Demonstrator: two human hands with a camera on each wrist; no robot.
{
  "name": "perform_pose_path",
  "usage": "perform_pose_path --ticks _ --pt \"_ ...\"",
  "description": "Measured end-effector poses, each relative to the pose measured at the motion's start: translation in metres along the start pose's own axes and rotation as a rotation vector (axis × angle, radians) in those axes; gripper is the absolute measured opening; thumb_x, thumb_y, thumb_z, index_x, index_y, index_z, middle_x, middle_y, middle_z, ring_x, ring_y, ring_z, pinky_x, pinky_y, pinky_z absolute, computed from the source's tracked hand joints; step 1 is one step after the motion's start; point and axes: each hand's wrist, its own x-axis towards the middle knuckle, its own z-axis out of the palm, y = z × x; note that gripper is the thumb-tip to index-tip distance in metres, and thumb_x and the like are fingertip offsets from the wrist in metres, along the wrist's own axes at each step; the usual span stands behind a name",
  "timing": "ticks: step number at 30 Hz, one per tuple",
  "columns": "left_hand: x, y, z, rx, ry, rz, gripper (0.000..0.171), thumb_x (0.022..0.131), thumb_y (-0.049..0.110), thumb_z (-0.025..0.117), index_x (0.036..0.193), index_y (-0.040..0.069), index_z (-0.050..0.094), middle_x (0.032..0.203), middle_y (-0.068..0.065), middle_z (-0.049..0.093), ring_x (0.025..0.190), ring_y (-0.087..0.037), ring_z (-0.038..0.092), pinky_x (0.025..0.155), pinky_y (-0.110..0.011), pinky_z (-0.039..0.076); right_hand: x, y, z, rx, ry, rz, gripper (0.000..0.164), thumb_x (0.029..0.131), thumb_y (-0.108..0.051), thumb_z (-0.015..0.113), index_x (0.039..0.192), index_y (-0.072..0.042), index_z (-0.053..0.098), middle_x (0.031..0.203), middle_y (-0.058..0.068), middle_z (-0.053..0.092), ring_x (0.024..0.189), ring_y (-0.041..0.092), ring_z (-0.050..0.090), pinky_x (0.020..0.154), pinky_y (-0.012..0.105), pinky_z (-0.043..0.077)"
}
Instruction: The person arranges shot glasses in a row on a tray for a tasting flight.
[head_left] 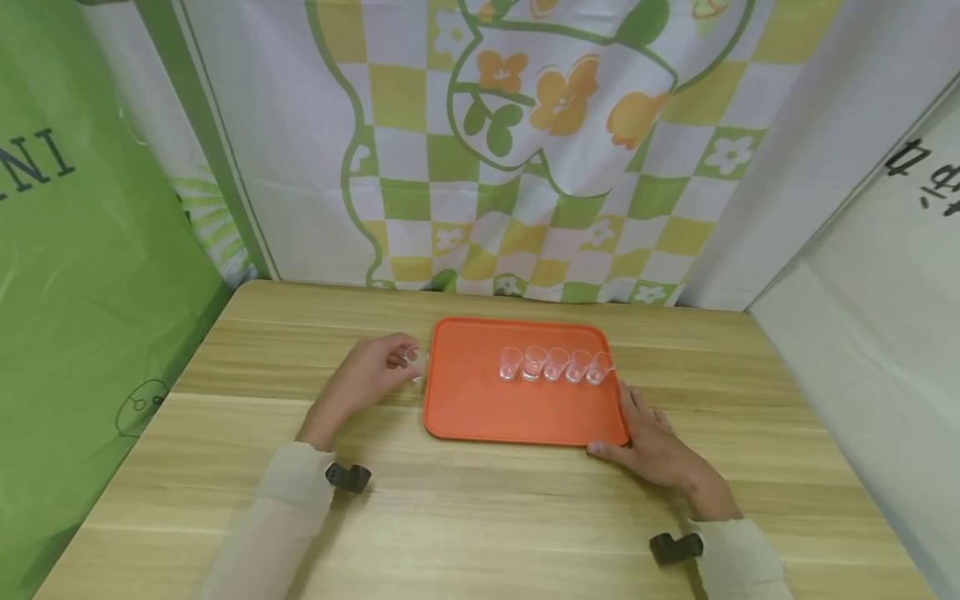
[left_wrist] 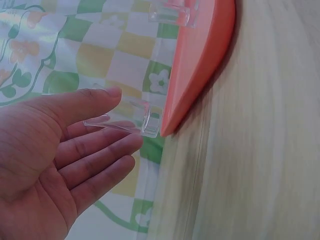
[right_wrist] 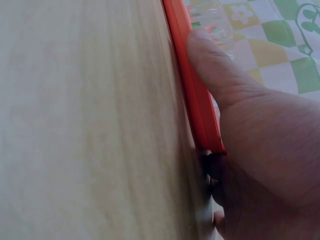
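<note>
Just beyond the left rim of an orange-red tray (head_left: 487,412), my left hand (head_left: 371,367) pinches a small clear shot glass (head_left: 415,363) between thumb and fingers. The left wrist view has that glass lying sideways in the picture, its thick base close by the tray's corner. Several similar shot glasses (head_left: 556,367) stand in a row across the tray's right half. At the tray's near right corner rests my right hand (head_left: 652,442), thumb along the front edge, fingers fairly straight beside the right edge. The right wrist view shows the thumb (right_wrist: 215,62) against the rim; the other fingers are mostly hidden.
The tray lies on a light wooden table (head_left: 480,517). A patterned curtain (head_left: 525,167) hangs behind the table's far edge, with a green cloth (head_left: 97,250) on the left and a pale sheet (head_left: 877,317) on the right. Each wrist carries a small dark camera (head_left: 348,477).
</note>
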Motion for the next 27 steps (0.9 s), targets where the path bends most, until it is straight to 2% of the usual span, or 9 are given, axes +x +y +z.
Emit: perform_pose_path --ticks 9,17,27 --pt "0.012 0.009 0.015 -0.047 -0.027 -0.002 0.032 0.098 0.024 0.072 0.124 0.005 0.070 0.110 -0.007 0.073 0.097 -0.023 0.071 0.087 -0.041 0.058 0.000 0.001 0.002 0.005 0.006 -0.007 0.112 0.094 -0.051 0.072 0.165 -0.005 -0.003 0.163 0.035 0.012 0.148 0.058 0.011 0.113 0.076 0.005" --pt "0.023 0.014 0.029 -0.002 -0.053 0.036 0.027 0.096 0.018 0.076 0.118 0.004 0.071 0.101 -0.005 0.072 0.094 -0.020 0.071 0.084 -0.036 0.059 0.000 0.002 0.003 0.004 0.002 -0.008 0.112 0.095 -0.051 0.071 0.165 -0.006 -0.004 0.164 0.034 0.011 0.148 0.057 0.010 0.113 0.076 0.005" --pt "0.036 0.019 0.043 0.024 -0.064 0.042 0.028 0.094 0.019 0.078 0.117 0.005 0.072 0.100 -0.003 0.071 0.093 -0.018 0.068 0.085 -0.036 0.057 0.001 0.001 0.001 0.009 -0.002 -0.006 0.113 0.095 -0.051 0.072 0.164 -0.005 -0.004 0.164 0.034 0.010 0.148 0.057 0.010 0.113 0.075 0.005"
